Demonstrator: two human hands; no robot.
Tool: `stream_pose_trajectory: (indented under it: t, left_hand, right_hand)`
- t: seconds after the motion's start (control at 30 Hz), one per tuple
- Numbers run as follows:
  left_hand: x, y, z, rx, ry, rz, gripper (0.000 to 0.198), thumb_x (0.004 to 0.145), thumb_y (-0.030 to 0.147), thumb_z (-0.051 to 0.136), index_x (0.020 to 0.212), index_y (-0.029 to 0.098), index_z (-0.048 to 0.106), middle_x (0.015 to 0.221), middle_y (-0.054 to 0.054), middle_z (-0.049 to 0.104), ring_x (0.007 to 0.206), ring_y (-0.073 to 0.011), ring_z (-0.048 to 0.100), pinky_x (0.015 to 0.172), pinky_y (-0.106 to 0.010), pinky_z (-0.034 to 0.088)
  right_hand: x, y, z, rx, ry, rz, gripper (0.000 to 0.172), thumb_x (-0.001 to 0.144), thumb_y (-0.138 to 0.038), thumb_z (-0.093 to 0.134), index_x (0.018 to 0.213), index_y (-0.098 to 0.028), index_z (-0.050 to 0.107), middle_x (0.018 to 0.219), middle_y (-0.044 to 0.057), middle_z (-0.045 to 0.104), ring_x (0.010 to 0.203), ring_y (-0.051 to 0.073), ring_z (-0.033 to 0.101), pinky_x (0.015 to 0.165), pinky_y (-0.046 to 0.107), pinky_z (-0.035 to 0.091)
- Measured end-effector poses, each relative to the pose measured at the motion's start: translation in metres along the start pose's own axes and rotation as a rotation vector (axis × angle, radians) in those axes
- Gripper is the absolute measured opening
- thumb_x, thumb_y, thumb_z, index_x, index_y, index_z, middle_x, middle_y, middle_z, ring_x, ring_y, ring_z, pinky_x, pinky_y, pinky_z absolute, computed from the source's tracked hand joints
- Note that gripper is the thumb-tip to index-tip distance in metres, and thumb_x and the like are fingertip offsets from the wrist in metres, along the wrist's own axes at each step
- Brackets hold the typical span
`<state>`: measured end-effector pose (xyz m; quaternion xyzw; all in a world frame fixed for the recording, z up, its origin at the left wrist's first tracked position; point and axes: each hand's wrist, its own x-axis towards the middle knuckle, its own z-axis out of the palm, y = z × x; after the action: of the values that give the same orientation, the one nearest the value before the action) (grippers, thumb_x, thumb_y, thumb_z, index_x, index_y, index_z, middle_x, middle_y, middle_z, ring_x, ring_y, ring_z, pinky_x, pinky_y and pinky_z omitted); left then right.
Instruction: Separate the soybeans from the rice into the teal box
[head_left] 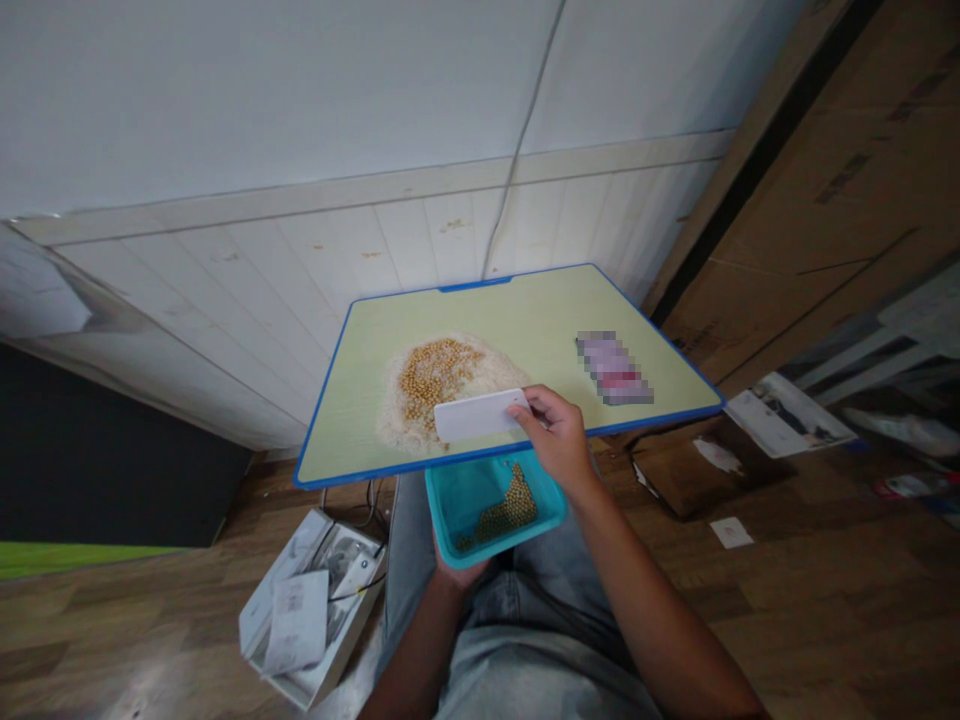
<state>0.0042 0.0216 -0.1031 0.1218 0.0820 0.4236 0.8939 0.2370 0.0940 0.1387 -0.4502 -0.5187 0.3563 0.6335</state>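
Note:
My right hand (556, 432) pinches the right end of a thin white card (478, 416), which is held tilted above the front edge of the small folding table (525, 310). Just behind the card, golden soybeans (431, 378) lie on and among a spread of white rice grains (491, 362). Below the table edge, over my lap, my left hand (459, 572) grips a teal plastic tub (450, 500) from underneath; most of its fingers are hidden by the tub. Soybeans (510, 510) are heaped toward the right side inside the tub.
A blurred-out pinkish flat object (615, 368) lies on the table's right side. An open white box (300, 620) with papers and cables is on the floor at left. Cardboard boxes (832, 200) stand at right, and a wall (420, 230) runs behind the table.

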Motion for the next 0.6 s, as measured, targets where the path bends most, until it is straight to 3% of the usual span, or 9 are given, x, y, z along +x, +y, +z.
stream_pose_trajectory:
  t: [0.1,0.17,0.37,0.6]
  left_hand:
    - [-0.002,0.002,0.005,0.000,-0.006,-0.005,0.072,0.126,0.056,0.032,0.161,0.045,0.094,0.173,0.001,0.089,0.176,-0.0263,0.074,0.162,-0.046,0.020]
    - [-0.003,0.004,0.010,-0.003,-0.009,-0.015,0.075,0.127,0.054,0.028,0.160,0.044,0.095,0.175,0.001,0.087,0.169,-0.0269,0.081,0.162,-0.047,0.018]
    - [0.001,0.004,0.024,-0.020,0.004,-0.017,0.078,0.127,0.060,0.027,0.156,0.043,0.097,0.181,0.003,0.081,0.183,-0.0271,0.067,0.163,-0.047,0.007]
    - [-0.003,0.003,0.012,-0.011,-0.013,-0.005,0.075,0.127,0.059,0.031,0.159,0.042,0.095,0.177,-0.001,0.086,0.179,-0.0311,0.072,0.163,-0.056,0.021]
  right_hand:
    - [0.001,-0.001,-0.001,0.013,-0.016,0.002,0.029,0.099,-0.055,0.095,0.093,-0.027,0.088,0.087,0.002,0.084,0.082,0.023,0.076,0.078,0.031,0.062]
    - [0.001,-0.003,-0.002,0.021,-0.025,0.006,0.029,0.099,-0.054,0.096,0.093,-0.027,0.087,0.087,0.001,0.083,0.081,0.023,0.076,0.078,0.031,0.062]
    - [-0.001,-0.004,-0.002,0.010,-0.047,0.014,0.033,0.099,-0.058,0.098,0.093,-0.027,0.087,0.087,0.002,0.083,0.084,0.025,0.077,0.078,0.032,0.063]
    - [0.000,-0.004,0.000,-0.001,0.015,-0.007,0.030,0.101,-0.056,0.095,0.096,-0.027,0.088,0.089,0.002,0.085,0.084,0.025,0.079,0.080,0.032,0.064]
